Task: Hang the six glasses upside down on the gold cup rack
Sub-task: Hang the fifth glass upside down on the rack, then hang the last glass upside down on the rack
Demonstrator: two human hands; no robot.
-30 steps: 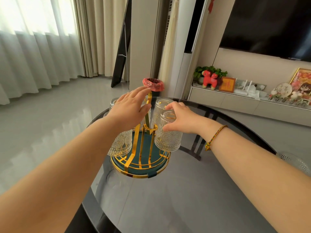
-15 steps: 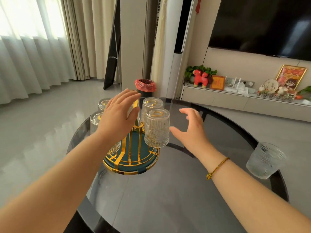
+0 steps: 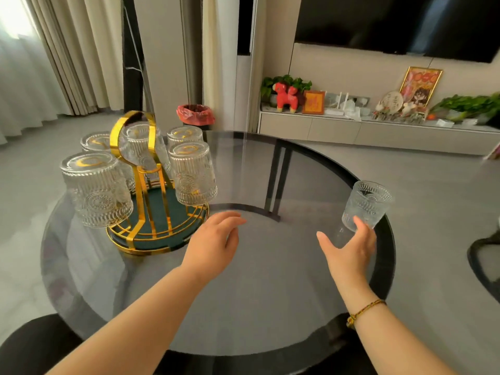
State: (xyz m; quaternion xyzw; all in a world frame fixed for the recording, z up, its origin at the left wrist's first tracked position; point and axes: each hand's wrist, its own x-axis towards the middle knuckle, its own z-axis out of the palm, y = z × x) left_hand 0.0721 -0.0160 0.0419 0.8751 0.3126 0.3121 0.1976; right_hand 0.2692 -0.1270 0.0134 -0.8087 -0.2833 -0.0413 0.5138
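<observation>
The gold cup rack point(image 3: 146, 185) with a dark green base stands at the left of the round glass table point(image 3: 270, 280). Several ribbed glasses hang upside down on it, the nearest at left point(image 3: 94, 190) and right point(image 3: 193, 177). One glass point(image 3: 365, 205) stands upright near the table's right edge. My right hand point(image 3: 349, 247) is spread open just in front of that glass, one fingertip touching its lower side. My left hand point(image 3: 216, 244) hovers over the table beside the rack's base, fingers loose and holding nothing.
A dark chair edge point(image 3: 484, 263) shows at the right. Beyond the table stand a bin with a red bag point(image 3: 196, 116) and a low cabinet with ornaments point(image 3: 378, 125). My dark-clad knee point(image 3: 35, 345) is at the lower left.
My right hand let go of the hung glass and swung right to the upright glass. My left hand left the rack handle and dropped toward the table. The view turned right.
</observation>
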